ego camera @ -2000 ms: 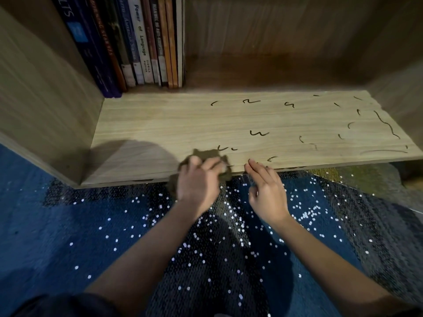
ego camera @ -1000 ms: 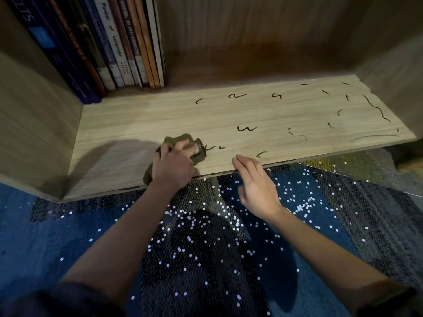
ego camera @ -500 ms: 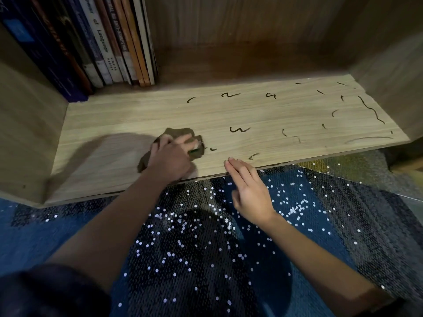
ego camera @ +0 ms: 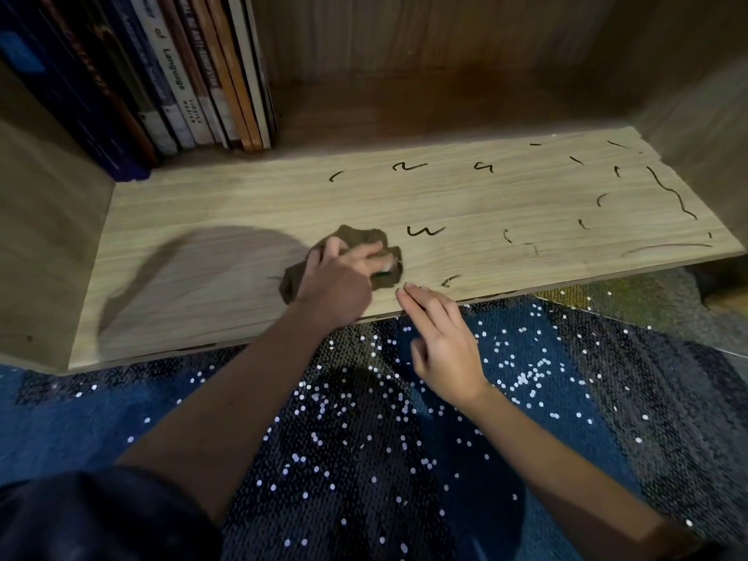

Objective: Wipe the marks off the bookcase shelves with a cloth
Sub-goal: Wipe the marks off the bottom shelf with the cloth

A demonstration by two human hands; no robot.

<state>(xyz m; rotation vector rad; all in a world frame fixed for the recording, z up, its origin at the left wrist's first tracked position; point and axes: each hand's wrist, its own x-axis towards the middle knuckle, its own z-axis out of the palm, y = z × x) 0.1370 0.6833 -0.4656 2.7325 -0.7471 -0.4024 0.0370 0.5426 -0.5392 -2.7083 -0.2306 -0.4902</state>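
Note:
A light wooden bookcase shelf [ego camera: 210,220] runs across the view, with several black squiggle marks [ego camera: 425,230] over its middle and right part. My left hand [ego camera: 338,279] presses a crumpled brown cloth [ego camera: 360,236] onto the shelf near its front edge, left of the marks. My right hand [ego camera: 441,342] holds nothing; its fingers are extended and the fingertips touch the shelf's front edge beside the cloth. A short mark [ego camera: 450,280] lies just right of those fingertips.
A row of upright books [ego camera: 178,74] stands at the back left of the shelf. Wooden side walls close the shelf on the left [ego camera: 44,220] and right [ego camera: 696,115]. A dark blue carpet with white specks [ego camera: 364,439] lies below.
My left hand has slid the cloth to the right and slightly deeper onto the shelf; the small marks that were beside it are now covered. My right hand has stayed at the front edge.

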